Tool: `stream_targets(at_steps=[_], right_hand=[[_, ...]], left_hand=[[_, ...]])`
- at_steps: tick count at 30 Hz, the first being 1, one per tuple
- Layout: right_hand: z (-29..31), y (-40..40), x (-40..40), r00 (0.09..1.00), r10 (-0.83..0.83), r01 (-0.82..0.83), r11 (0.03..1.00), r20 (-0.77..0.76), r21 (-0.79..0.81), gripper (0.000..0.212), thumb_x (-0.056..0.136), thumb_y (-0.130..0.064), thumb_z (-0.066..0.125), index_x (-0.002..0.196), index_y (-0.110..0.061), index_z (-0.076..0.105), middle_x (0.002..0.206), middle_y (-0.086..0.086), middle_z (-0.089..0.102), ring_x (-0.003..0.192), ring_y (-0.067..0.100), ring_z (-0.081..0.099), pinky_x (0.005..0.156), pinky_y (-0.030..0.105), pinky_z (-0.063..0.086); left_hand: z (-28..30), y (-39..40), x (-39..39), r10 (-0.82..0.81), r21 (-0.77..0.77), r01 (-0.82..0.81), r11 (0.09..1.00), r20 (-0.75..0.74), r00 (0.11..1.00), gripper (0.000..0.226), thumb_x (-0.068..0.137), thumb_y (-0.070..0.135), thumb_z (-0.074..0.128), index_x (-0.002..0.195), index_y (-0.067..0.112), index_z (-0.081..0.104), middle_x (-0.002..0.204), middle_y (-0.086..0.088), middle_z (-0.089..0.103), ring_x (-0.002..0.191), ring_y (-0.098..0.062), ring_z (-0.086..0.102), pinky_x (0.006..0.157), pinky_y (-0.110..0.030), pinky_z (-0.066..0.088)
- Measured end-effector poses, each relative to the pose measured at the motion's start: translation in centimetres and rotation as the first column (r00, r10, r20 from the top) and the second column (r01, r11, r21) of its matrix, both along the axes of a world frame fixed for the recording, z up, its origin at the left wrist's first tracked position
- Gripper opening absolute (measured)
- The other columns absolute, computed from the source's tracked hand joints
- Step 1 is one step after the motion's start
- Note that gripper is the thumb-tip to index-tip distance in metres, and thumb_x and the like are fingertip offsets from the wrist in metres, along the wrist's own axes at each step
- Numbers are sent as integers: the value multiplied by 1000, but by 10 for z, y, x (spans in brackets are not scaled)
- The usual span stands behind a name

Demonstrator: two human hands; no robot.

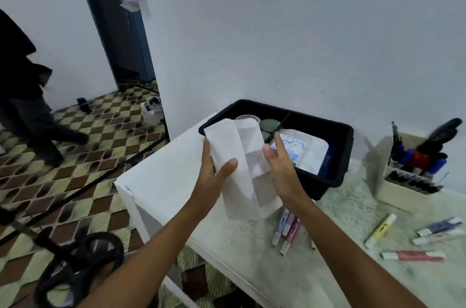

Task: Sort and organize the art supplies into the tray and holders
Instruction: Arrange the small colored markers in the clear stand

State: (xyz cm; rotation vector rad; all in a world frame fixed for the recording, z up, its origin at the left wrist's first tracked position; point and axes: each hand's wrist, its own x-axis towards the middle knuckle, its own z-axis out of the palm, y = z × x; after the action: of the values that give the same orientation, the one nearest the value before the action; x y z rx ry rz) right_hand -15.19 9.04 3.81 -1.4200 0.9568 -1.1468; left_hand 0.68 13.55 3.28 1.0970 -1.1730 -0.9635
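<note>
You stand at the white surface with most of the sorting not yet done, and the step in hand looks like folding or tidying a white sheet before it goes away. The black tray sits at the back against the wall and already holds a few round lids and a pale packet. You hold the white sheet up just in front of the tray's near-left corner: your left hand grips its left edge, thumb across the front, while your right hand presses against its right side with fingers straight and spread. Next you probably need to finish the fold and lay it flat in the tray. The white holder at the right carries dark pens, blurred. Loose markers lie below the sheet, their upper ends hidden; what the packet is, you cannot make out.
</note>
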Motion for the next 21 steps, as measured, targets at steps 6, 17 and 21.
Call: stream_targets(at_steps=[6,17,21], right_hand=[[8,10,-5,992,107,-105,994,69,-38,52,95,-48,44,145,-33,38,141,-13,50,127,6,51,98,24,47],[12,16,-116,944,235,-262,960,232,93,101,55,-31,92,140,-13,40,124,11,64,112,30,62,82,38,55],[16,41,-187,967,97,-123,987,235,100,100,52,-31,93,137,-15,43,123,7,65,113,27,62,81,36,55]], left_hand=[[2,-4,0,-122,-72,123,990,15,992,104,58,25,85,141,37,24,133,-8,52,118,-21,57,83,-30,54],[11,-21,-70,-445,9,446,895,87,891,127,55,41,90,152,32,9,136,-7,51,122,-20,55,89,-35,52],[16,-30,-137,-600,1,605,796,124,790,128,53,40,92,151,35,9,137,-10,49,123,-21,55,92,-35,50]])
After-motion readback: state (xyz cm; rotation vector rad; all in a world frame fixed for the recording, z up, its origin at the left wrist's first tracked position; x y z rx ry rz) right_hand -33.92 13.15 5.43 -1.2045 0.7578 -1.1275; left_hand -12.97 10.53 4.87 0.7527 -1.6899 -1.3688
